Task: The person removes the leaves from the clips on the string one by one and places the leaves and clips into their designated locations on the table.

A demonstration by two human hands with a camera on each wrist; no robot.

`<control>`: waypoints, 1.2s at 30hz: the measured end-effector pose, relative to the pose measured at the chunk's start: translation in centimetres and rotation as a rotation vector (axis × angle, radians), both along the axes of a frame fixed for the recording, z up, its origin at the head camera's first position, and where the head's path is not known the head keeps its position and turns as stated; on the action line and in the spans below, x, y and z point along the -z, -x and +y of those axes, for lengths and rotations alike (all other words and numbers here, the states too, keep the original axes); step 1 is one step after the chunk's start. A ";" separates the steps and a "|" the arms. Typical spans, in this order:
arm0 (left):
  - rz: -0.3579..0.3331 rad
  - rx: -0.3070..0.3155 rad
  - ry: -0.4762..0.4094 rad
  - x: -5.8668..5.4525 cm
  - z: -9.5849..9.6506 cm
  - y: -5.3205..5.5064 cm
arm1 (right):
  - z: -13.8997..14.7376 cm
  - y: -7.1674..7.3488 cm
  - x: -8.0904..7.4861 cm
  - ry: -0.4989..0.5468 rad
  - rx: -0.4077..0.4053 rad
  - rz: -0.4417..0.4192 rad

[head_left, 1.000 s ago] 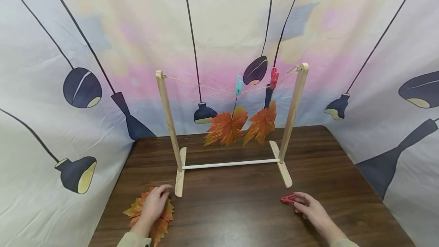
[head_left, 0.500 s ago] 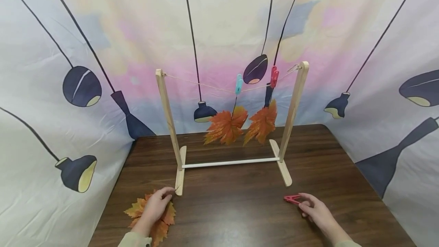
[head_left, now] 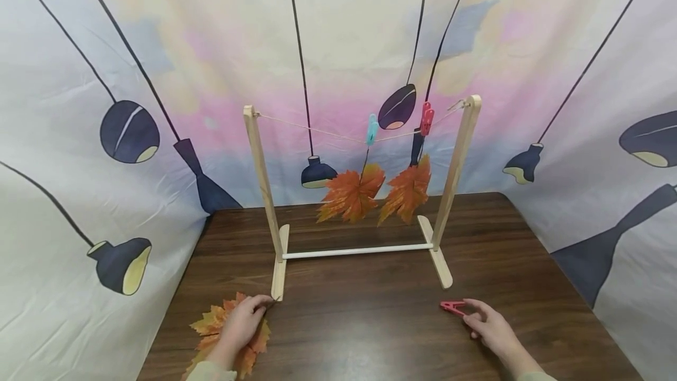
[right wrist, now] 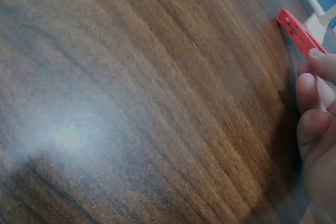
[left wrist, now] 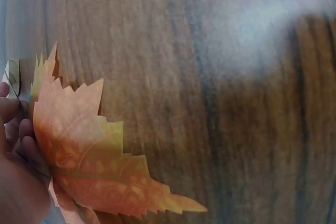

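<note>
At the front left of the table, my left hand (head_left: 240,325) lies over an orange and yellow artificial maple leaf (head_left: 211,321) and pinches its thin dark stem. That leaf (left wrist: 84,150) spreads beside the curled fingers in the left wrist view, part of it hidden by the hand. On the right, my right hand (head_left: 492,329) pinches a red clothespin (head_left: 452,307) by its handle end between thumb and fingers. The clothespin (right wrist: 300,34) points away from the hand in the right wrist view.
A wooden rack (head_left: 264,187) with a white crossbar (head_left: 359,250) stands mid-table. From its string hang two maple leaves (head_left: 353,193), one under a light blue clothespin (head_left: 372,130), the other under red clothespins (head_left: 426,119). A printed cloth (head_left: 349,34) surrounds the table.
My left hand has shifted slightly right, its fingertips now by the rack's left foot with the stem. The right hand with the clothespin has drifted a little to the right.
</note>
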State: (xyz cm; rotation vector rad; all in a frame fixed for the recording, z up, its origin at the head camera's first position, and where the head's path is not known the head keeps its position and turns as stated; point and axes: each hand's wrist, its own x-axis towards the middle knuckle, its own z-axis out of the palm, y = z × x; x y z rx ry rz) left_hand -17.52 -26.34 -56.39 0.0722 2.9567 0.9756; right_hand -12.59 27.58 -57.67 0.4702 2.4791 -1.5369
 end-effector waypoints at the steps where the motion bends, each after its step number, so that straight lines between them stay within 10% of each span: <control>1: -0.002 -0.006 0.003 0.0 0.0 0.0 | 0.0 0.0 0.0 -0.012 -0.002 -0.002; 9: 0.006 -0.102 -0.144 -0.3 0.4 0.0 | -0.2 -0.3 0.0 -0.112 -0.057 0.038; 36: 0.047 -0.197 -0.127 -2.0 1.5 -0.5 | 0.1 -0.8 0.9 -0.197 -0.027 0.101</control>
